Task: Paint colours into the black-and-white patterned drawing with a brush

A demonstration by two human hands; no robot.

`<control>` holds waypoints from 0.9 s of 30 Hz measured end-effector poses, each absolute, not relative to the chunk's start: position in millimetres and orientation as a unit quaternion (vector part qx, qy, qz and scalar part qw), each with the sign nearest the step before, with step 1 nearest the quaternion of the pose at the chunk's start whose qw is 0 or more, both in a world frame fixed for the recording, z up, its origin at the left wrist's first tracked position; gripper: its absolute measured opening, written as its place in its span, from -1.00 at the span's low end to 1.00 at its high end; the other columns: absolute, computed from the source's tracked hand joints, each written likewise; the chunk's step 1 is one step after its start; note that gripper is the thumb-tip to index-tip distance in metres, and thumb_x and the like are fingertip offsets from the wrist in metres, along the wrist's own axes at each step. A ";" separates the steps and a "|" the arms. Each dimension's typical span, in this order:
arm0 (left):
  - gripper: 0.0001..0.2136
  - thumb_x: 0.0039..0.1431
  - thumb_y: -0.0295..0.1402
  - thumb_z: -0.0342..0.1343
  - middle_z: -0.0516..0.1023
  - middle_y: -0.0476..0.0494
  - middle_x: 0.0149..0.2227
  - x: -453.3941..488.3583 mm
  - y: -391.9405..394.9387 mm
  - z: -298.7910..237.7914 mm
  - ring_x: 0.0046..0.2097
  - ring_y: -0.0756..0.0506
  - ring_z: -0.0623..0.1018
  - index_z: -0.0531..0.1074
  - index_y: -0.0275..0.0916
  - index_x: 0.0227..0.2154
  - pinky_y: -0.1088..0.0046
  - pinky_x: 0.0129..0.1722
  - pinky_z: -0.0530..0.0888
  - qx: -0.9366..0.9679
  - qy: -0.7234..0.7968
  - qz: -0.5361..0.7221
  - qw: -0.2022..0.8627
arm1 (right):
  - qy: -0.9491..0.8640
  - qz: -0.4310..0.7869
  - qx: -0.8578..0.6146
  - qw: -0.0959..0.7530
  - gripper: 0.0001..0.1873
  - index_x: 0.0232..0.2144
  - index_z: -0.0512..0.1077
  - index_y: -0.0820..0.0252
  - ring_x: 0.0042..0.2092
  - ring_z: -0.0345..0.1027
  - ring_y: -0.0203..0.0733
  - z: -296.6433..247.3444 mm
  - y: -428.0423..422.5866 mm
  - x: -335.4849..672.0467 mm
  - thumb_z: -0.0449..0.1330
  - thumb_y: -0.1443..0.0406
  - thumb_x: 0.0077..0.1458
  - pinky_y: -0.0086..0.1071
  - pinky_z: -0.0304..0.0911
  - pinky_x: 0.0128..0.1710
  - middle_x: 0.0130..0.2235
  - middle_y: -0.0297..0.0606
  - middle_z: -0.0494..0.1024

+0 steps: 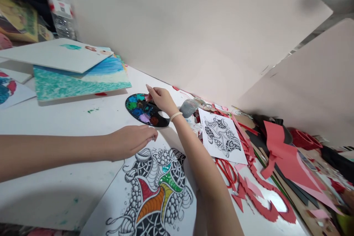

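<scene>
A white table [49, 118], flecked with paint, held a black oval paint palette [141, 110] dotted with blue, green and lilac blobs. To the left lay a painted seascape board [80, 83]. A large ink drawing [155, 195], partly coloured, and a smaller ink drawing [221, 136] sat nearby. Red scissors [226, 171] and cut red paper scraps [265, 206] lay rightward.

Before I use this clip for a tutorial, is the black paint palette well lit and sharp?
Head view: the black paint palette looks sharp, its glossy paint glinting; soft light; a diffuse shadow lies on the white table under the left hand; wide-angle distortion stretches the edges.
</scene>
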State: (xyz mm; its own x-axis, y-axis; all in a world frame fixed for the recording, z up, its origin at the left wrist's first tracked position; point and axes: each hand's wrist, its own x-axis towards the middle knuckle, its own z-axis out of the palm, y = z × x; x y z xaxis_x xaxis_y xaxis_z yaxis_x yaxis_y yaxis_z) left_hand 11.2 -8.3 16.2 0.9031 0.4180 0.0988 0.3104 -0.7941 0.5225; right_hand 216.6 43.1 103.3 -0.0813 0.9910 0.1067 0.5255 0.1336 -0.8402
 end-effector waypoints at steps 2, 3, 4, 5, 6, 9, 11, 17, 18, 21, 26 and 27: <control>-0.63 0.75 -0.17 -0.19 0.76 -0.21 -0.04 11.2 -8.6 16.7 -0.08 -0.25 0.70 0.55 -0.08 0.08 0.20 -0.05 0.49 0.942 0.193 0.104 0.256 | -0.666 0.322 -0.575 0.351 -0.22 -0.56 0.47 0.03 -0.15 0.69 -0.11 101.9 44.1 216.7 0.30 0.03 0.83 -0.27 0.46 0.17 -0.38 -0.29 0.72; -0.63 0.75 -0.16 -0.19 0.75 -0.21 -0.05 11.2 -8.8 17.2 -0.08 -0.25 0.70 0.55 -0.07 0.07 0.20 -0.05 0.48 0.942 0.194 0.104 0.255 | -0.668 0.322 -0.576 0.345 -0.22 -0.56 0.47 0.03 -0.15 0.70 -0.10 101.0 44.3 216.4 0.31 0.03 0.83 -0.27 0.46 0.16 -0.37 -0.29 0.73; -0.63 0.75 -0.15 -0.19 0.75 -0.21 -0.05 11.3 -8.9 17.8 -0.08 -0.25 0.70 0.54 -0.07 0.06 0.20 -0.05 0.48 0.941 0.195 0.103 0.255 | -0.670 0.322 -0.577 0.340 -0.22 -0.57 0.47 0.03 -0.15 0.70 -0.09 99.9 44.5 215.9 0.32 0.04 0.82 -0.27 0.46 0.16 -0.36 -0.28 0.74; -0.64 0.76 -0.14 -0.18 0.75 -0.20 -0.05 11.5 -8.9 18.3 -0.08 -0.25 0.70 0.54 -0.07 0.06 0.20 -0.05 0.48 0.941 0.195 0.104 0.255 | -0.671 0.321 -0.577 0.337 -0.22 -0.57 0.47 0.03 -0.15 0.70 -0.09 98.7 44.5 215.3 0.33 0.03 0.82 -0.26 0.46 0.16 -0.36 -0.27 0.75; -0.64 0.76 -0.14 -0.18 0.75 -0.20 -0.04 11.6 -8.8 18.8 -0.08 -0.25 0.70 0.53 -0.07 0.06 0.20 -0.05 0.49 0.941 0.196 0.104 0.255 | -0.672 0.320 -0.576 0.337 -0.21 -0.58 0.46 0.03 -0.14 0.70 -0.08 97.7 44.6 214.7 0.33 0.01 0.81 -0.26 0.47 0.17 -0.35 -0.26 0.76; -0.66 0.75 -0.15 -0.17 0.75 -0.20 -0.03 12.2 -8.2 19.0 -0.07 -0.25 0.71 0.53 -0.07 0.07 0.20 -0.04 0.49 0.941 0.196 0.105 0.256 | -0.663 0.323 -0.572 0.359 -0.19 -0.58 0.45 0.02 -0.16 0.70 -0.09 97.2 44.6 214.1 0.34 -0.05 0.80 -0.27 0.48 0.18 -0.36 -0.25 0.75; -0.65 0.76 -0.15 -0.17 0.76 -0.21 -0.02 12.2 -7.7 18.3 -0.06 -0.26 0.72 0.54 -0.07 0.07 0.20 -0.04 0.50 0.941 0.195 0.107 0.255 | -0.650 0.330 -0.568 0.383 -0.20 -0.58 0.48 0.03 -0.20 0.66 -0.13 100.4 44.5 216.2 0.34 -0.06 0.80 -0.29 0.48 0.15 -0.39 -0.29 0.72; -0.65 0.76 -0.17 -0.16 0.76 -0.19 -0.03 11.0 -6.8 15.9 -0.08 -0.24 0.72 0.55 -0.07 0.09 0.21 -0.04 0.50 0.941 0.189 0.113 0.256 | -0.611 0.313 -0.582 0.436 -0.08 -0.68 0.36 0.05 -0.42 0.23 -0.25 115.7 43.7 231.0 0.42 -0.15 0.72 -0.31 0.28 -0.17 -0.57 -0.45 0.37; -0.65 0.76 -0.17 -0.16 0.76 -0.19 -0.04 10.8 -6.8 15.8 -0.08 -0.24 0.72 0.55 -0.07 0.09 0.21 -0.04 0.50 0.941 0.189 0.113 0.256 | -0.603 0.312 -0.584 0.444 -0.05 -0.70 0.31 0.04 -0.44 0.17 -0.26 117.2 43.5 233.1 0.43 -0.17 0.70 -0.31 0.23 -0.21 -0.59 -0.47 0.31; -0.64 0.77 -0.16 -0.17 0.77 -0.20 -0.02 10.4 -7.0 15.6 -0.07 -0.25 0.73 0.56 -0.07 0.09 0.20 -0.03 0.51 0.941 0.190 0.114 0.257 | -0.607 0.315 -0.582 0.440 0.01 -0.74 0.21 0.01 -0.47 0.10 -0.29 118.2 42.2 236.8 0.43 -0.20 0.69 -0.29 0.18 -0.25 -0.63 -0.49 0.22; -0.62 0.78 -0.15 -0.18 0.76 -0.19 -0.05 9.9 -7.1 15.3 -0.09 -0.24 0.72 0.56 -0.08 0.10 0.20 -0.04 0.50 0.940 0.191 0.114 0.261 | -0.671 0.335 -0.558 0.355 -0.06 -0.67 0.32 0.03 -0.48 0.26 -0.29 113.2 38.9 239.2 0.34 -0.18 0.77 -0.33 0.34 -0.19 -0.63 -0.44 0.38; -0.62 0.78 -0.15 -0.18 0.76 -0.19 -0.05 10.0 -7.1 15.4 -0.09 -0.24 0.72 0.57 -0.08 0.11 0.20 -0.04 0.50 0.939 0.192 0.114 0.261 | -0.680 0.334 -0.556 0.342 -0.09 -0.63 0.33 0.03 -0.47 0.32 -0.29 112.1 38.5 240.1 0.33 -0.18 0.77 -0.33 0.38 -0.16 -0.61 -0.42 0.43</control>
State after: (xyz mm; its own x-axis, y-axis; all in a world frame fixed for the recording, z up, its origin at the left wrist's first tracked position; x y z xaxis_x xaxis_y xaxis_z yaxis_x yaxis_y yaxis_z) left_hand 10.0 -7.1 15.4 0.9008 0.4191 0.1134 0.3003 -0.7901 0.5344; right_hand 240.1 38.5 112.1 -0.1484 0.9845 0.0939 0.5265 0.1590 -0.8352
